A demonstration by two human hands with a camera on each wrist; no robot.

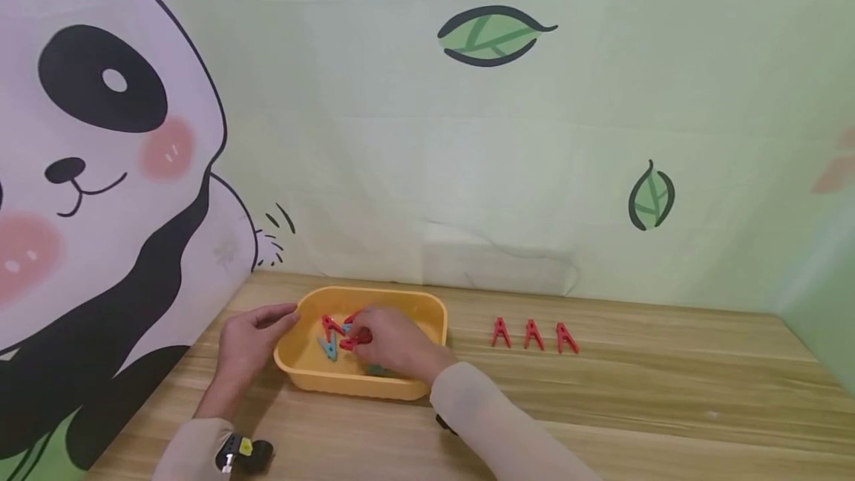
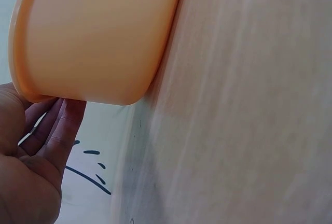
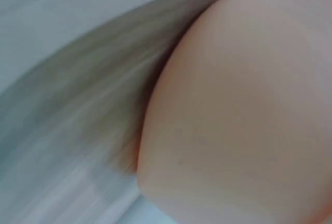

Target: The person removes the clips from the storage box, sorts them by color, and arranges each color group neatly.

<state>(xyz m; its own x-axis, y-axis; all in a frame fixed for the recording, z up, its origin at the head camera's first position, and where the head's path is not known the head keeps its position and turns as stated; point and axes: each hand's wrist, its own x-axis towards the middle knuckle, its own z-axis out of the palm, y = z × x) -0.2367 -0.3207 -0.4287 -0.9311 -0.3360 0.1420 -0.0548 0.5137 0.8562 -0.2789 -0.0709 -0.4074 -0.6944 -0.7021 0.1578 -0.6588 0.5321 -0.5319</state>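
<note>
A yellow plastic basin (image 1: 361, 386) stands on the table, holding several small red and blue clothespins. My left hand (image 1: 250, 340) grips its left end, thumb at the rim and fingers against the outer wall; the left wrist view shows these fingers (image 2: 65, 130) under the lip. Inside the basin, my right hand (image 1: 394, 340) pinches a red clothespin (image 1: 352, 343), partly hidden by the fingers. Beside it lie another red clothespin (image 1: 332, 326) and a light blue clothespin (image 1: 328, 348). The right wrist view mostly shows the basin's outer wall (image 3: 233, 99), blurred, without the fingers.
Three red clothespins (image 1: 533, 335) lie in a row on the wooden table (image 1: 641, 392), right of the basin. Behind the table hangs a pale green backdrop (image 1: 374, 132) with leaves and a panda printed on it.
</note>
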